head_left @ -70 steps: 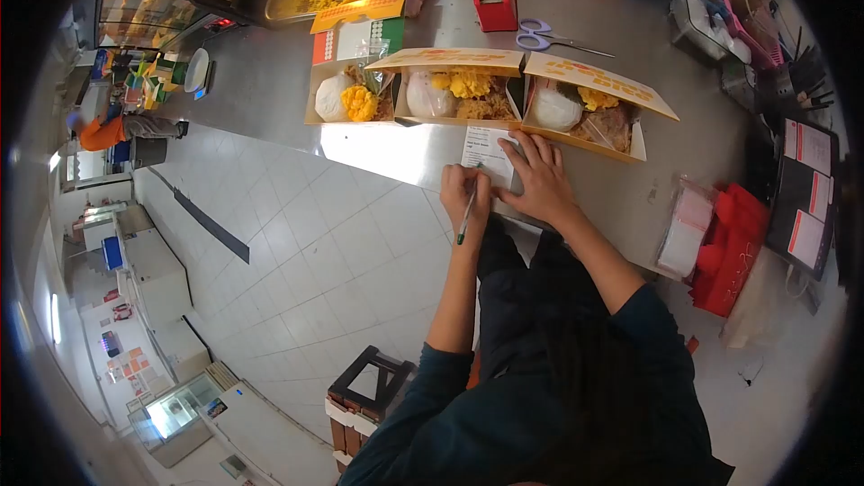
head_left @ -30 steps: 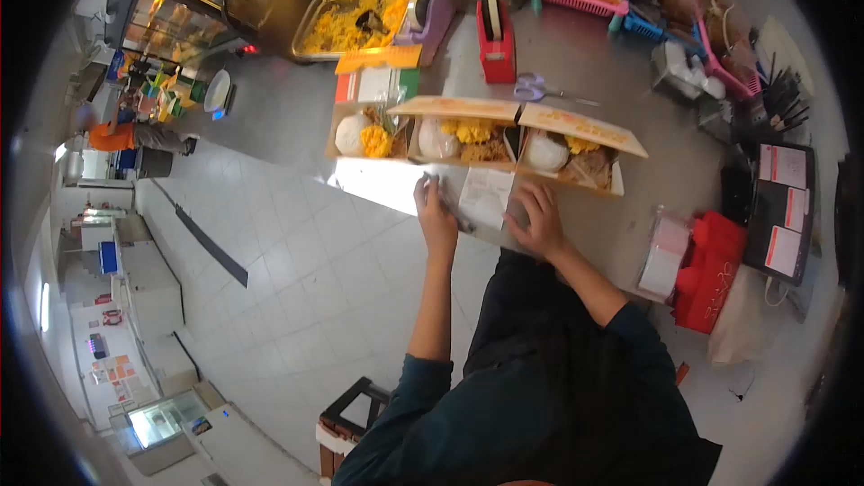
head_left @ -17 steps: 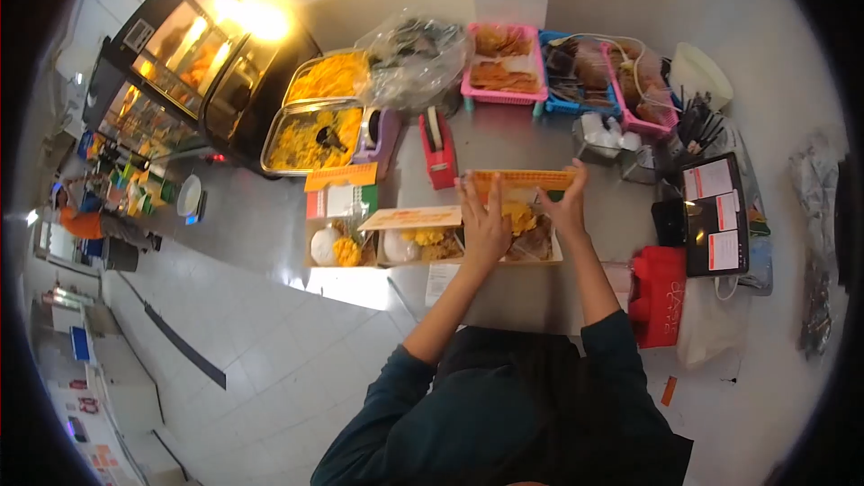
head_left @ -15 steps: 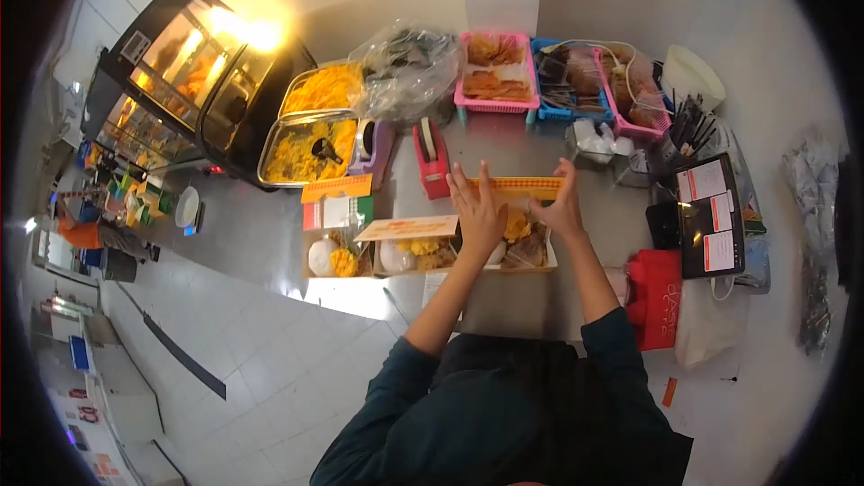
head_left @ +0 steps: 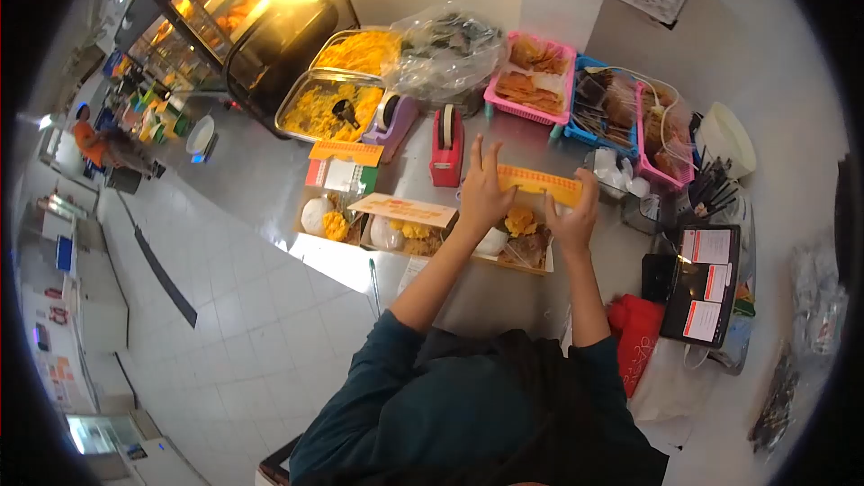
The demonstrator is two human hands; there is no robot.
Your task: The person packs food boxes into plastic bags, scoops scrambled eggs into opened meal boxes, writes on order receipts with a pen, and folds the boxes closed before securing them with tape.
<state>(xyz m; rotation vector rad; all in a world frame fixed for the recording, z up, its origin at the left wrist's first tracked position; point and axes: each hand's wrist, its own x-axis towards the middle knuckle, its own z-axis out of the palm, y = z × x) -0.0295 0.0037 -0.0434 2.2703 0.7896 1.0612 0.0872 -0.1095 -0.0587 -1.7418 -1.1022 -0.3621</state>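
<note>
My left hand (head_left: 486, 198) is at the left end of a raised yellow-orange box lid (head_left: 540, 182), its fingers pointing up past the edge and its thumb against the inner side. At the lid's right end, my right hand (head_left: 573, 216) has it between bent fingers and thumb. Below the lid, the open food box holds white rice (head_left: 492, 241), yellow shreds (head_left: 520, 221) and a brown piece under clear wrap (head_left: 529, 247). To the left sit a second box with a half-lowered lid (head_left: 405, 209) and a third box with its lid (head_left: 346, 167) up.
Behind the boxes stand red (head_left: 446, 148) and purple (head_left: 391, 126) tape dispensers. Metal trays of yellow shreds (head_left: 328, 108), a plastic bag (head_left: 450, 49) and pink (head_left: 531, 81) and blue baskets line the back. At right are a tablet (head_left: 705, 283) and red bag (head_left: 634, 333).
The view has turned and shifted. My fingers have drawn in from a wider spread and now close about the ends of the raised lid.
</note>
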